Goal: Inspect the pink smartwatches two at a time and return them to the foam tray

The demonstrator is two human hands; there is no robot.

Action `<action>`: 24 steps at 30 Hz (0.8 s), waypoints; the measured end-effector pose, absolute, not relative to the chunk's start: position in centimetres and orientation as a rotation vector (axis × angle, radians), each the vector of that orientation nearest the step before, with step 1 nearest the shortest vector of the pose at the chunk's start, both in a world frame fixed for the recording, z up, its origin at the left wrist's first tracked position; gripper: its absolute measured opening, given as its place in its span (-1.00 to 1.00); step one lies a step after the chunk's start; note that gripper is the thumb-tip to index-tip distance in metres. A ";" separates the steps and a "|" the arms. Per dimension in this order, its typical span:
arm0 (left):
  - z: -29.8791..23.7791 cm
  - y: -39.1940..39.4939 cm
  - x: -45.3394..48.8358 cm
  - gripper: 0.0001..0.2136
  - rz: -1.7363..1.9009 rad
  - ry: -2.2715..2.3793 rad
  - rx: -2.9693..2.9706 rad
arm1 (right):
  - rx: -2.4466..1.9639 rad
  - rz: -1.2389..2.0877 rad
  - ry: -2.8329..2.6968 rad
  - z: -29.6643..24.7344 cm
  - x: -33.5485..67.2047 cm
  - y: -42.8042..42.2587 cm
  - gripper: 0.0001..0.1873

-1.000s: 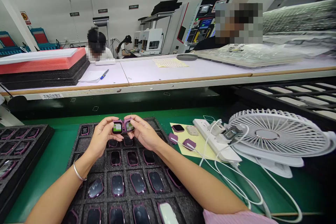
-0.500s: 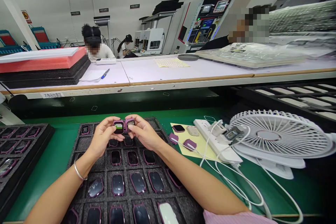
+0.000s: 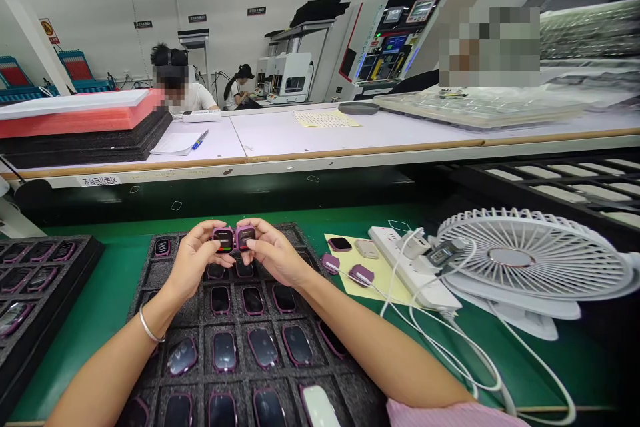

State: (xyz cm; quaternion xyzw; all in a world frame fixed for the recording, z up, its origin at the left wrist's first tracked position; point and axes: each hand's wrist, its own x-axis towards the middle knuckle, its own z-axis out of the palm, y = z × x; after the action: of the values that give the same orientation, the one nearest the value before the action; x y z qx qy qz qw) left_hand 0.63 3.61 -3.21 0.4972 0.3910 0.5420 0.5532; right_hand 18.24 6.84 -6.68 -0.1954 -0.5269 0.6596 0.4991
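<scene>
With our left hand's grip [image 3: 197, 257] clamped on 1 watch [image 3: 223, 240] and our right hand [image 3: 273, 255] pinching another watch [image 3: 245, 239], we hold both above the tray [image 3: 167, 275], toward its far edge, seemingly so their lit screens face us.

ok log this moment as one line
left hand: holds left watch, screen lit | right hand: holds right watch | below: tray

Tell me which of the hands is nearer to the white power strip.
Right. The right hand is left of the white power strip, across a gap; the left hand is farther left, beyond the right.
</scene>
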 end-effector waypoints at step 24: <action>2.1 -4.7 0.4 -0.42 1.049 0.475 1.350 | -0.361 1.580 -1.450 -1.4 19.3 2.5 -0.50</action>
State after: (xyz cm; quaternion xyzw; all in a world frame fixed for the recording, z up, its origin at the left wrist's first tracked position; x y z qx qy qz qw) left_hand 0.39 -4.68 2.11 0.5900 0.2076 0.4583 0.6315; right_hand 19.35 2.52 -1.45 -0.1470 -0.5904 0.6433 0.4648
